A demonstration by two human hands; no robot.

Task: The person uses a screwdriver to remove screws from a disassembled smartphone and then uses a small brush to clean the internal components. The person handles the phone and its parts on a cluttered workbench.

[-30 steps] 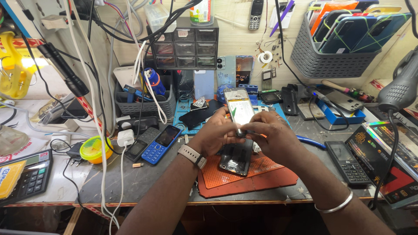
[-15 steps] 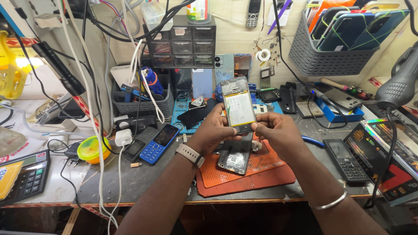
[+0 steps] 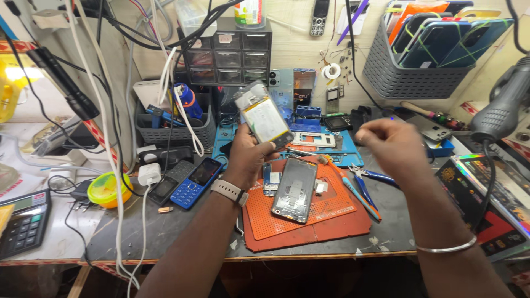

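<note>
Your left hand (image 3: pixel 249 152) grips the opened smartphone body with the pale yellowish battery showing (image 3: pixel 264 117), holding it by its lower end, tilted and lifted above the orange perforated repair mat (image 3: pixel 309 221). Your right hand (image 3: pixel 393 144) is raised to the side, well apart from the phone, fingers curled in loosely; whether it pinches some small part you cannot tell from this view.

Directly below the held phone, a second stripped grey phone frame (image 3: pixel 295 190) lies flat on the mat, with a small blue circuit piece (image 3: pixel 270 179) just beside it. To the right of the mat lie blue-handled pliers (image 3: pixel 371 175) and a long orange-and-blue tool (image 3: pixel 353 190). Left of the mat sit a blue keypad phone (image 3: pixel 196 176) and a white charger plug (image 3: pixel 149 174) on its cable.

The risk here, in my judgement, is the one-handed hold: pinched at one end only, the phone could slip and drop onto the frame beneath, or the exposed battery could get pressed by your thumb. The cluttered bench also leaves any small loose part easy to lose.
</note>
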